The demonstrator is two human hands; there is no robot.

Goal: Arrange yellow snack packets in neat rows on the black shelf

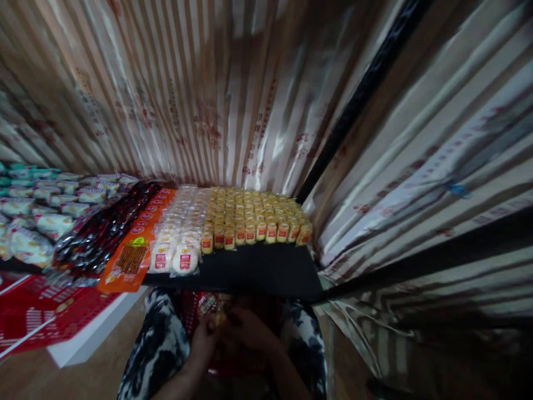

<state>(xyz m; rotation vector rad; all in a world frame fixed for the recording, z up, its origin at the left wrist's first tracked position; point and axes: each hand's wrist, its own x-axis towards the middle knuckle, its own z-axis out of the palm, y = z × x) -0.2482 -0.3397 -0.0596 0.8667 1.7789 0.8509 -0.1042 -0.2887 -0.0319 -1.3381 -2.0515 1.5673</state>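
Note:
My left hand (pixel 205 338) and my right hand (pixel 250 332) meet low in the shadow between my knees, under the front edge of a black shelf (pixel 258 269). Both hands close on a small yellowish packet (pixel 220 319) pulled from a red bag (pixel 195 308) in my lap. On the shelf above, small yellow packets with red labels (pixel 254 214) lie in tidy rows. Left of them sit white round packets (pixel 183 236), then orange flat packs (pixel 133 253) and dark red packs (pixel 104 225).
Striped shiny packaging film hangs behind the shelf (pixel 200 94) and at the right (pixel 437 183). White and green packets (pixel 37 211) fill the far left. A red printed carton (pixel 41 319) lies at lower left on the wooden floor (pixel 83 383). My patterned trousers (pixel 154 344) frame the hands.

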